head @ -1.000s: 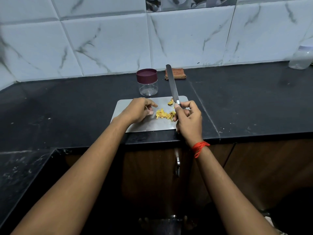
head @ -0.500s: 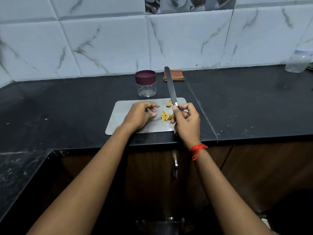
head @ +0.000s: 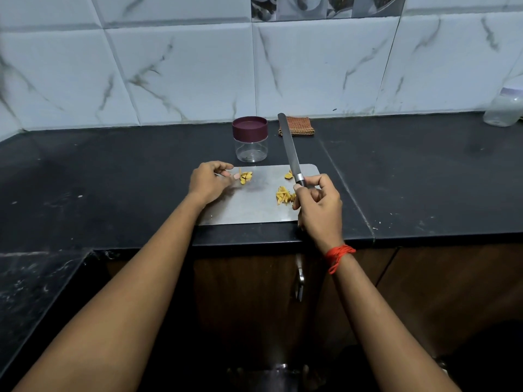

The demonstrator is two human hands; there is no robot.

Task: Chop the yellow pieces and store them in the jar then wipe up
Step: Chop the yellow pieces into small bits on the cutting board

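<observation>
At the near edge of the counter (head: 113, 179), your right hand (head: 319, 205) is curled tight around the handle of the knife (head: 290, 148). The blade is lifted off the steel board (head: 254, 213), and its long axis runs away from you toward the wall, with the tip leaning a little to the left. Just left of this hand lies a heap of thin yellow strips (head: 284, 196), which look already cut.

Farther back, on the left part of the board, your left hand (head: 209, 183) has loosely curled fingers. Their tips are right beside a small heap of bigger yellow pieces (head: 246, 177); I cannot tell if they pinch one. This heap lies to the right of those fingertips and well apart from the blade, so I think the left hand must hold it while the knife crosses over to the left.

Behind the board stands the jar (head: 250, 140) with its lid on, and a folded cloth (head: 296, 125) lies by the wall.
</observation>
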